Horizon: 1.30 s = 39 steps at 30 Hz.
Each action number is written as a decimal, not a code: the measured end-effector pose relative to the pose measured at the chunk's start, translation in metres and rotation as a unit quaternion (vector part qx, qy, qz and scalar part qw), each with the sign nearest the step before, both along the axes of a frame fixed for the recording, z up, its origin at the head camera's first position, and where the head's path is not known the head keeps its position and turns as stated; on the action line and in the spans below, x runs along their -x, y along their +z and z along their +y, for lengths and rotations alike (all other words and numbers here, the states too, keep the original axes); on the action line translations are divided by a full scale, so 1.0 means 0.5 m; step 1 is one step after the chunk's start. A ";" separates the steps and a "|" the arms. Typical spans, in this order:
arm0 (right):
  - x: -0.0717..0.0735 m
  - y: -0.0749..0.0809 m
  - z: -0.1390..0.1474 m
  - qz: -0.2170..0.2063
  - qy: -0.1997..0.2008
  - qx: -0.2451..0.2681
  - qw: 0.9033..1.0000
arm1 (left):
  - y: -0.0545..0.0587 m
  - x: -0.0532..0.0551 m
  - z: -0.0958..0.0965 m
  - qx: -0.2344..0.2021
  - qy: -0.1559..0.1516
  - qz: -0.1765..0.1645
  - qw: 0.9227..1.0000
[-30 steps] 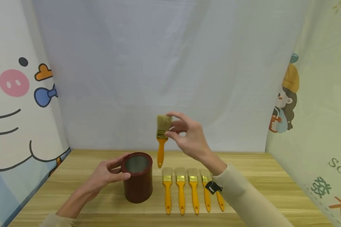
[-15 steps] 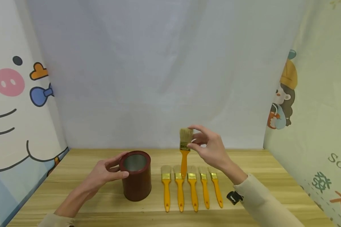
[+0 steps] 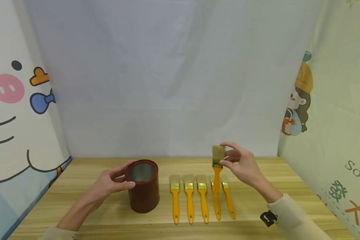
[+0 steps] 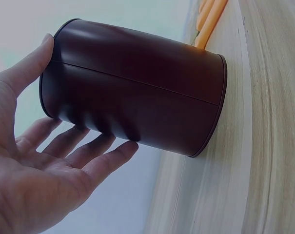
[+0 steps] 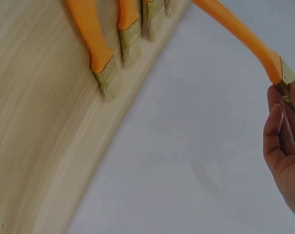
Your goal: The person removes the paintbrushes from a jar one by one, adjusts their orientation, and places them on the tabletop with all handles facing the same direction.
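Note:
My left hand [image 3: 109, 183] holds the dark red can [image 3: 144, 196] at its rim and side. The can stands upright on the table, open at the top. In the left wrist view, the thumb [image 4: 35, 63] lies at the can's rim and the fingers [image 4: 103, 156] touch its side. My right hand [image 3: 243, 165] pinches a paintbrush [image 3: 216, 178] near its metal band, bristles up and orange handle down. That brush is raised over the table, overlapping one lying brush in the head view. In the right wrist view, the fingers [image 5: 279, 131] grip it at the right edge.
Several matching paintbrushes [image 3: 175, 200] lie in a row to the right of the can, bristles toward the back. The wooden table [image 3: 99, 221] ends at a pale cloth backdrop [image 3: 156, 83]. Printed cartoon panels [image 3: 9, 123] stand at both sides.
My right hand has carried the paintbrush to the right and lower, from beside the can to above the right part of the row. The left hand stays on the can.

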State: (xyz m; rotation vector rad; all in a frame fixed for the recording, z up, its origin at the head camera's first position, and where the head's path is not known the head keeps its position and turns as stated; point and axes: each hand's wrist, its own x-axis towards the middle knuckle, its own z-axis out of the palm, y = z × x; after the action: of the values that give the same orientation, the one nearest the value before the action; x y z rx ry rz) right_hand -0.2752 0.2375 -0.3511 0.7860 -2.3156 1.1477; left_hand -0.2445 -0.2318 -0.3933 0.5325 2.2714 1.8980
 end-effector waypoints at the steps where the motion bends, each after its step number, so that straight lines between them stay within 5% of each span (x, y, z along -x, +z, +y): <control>1: -0.001 -0.002 0.008 -0.002 -0.004 -0.001 1.000 | 0.001 0.000 0.000 -0.001 0.000 -0.001 1.000; 8: 0.004 -0.016 0.058 -0.030 -0.019 -0.026 0.999 | 0.002 -0.002 0.000 -0.001 -0.001 -0.003 1.000; 19: 0.018 -0.039 0.140 -0.110 0.012 -0.031 0.993 | 0.002 -0.005 0.002 -0.002 -0.002 -0.006 1.000; 39: 0.070 -0.111 0.200 -0.240 0.062 -0.026 0.969 | -0.001 -0.003 0.002 -0.002 0.003 -0.001 1.000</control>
State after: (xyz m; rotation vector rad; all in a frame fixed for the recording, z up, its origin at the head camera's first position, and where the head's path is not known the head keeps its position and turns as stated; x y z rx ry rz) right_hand -0.3101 0.3375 -0.4066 0.7426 -2.7262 1.4708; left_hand -0.2431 -0.2309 -0.3936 0.5254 2.2713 1.9054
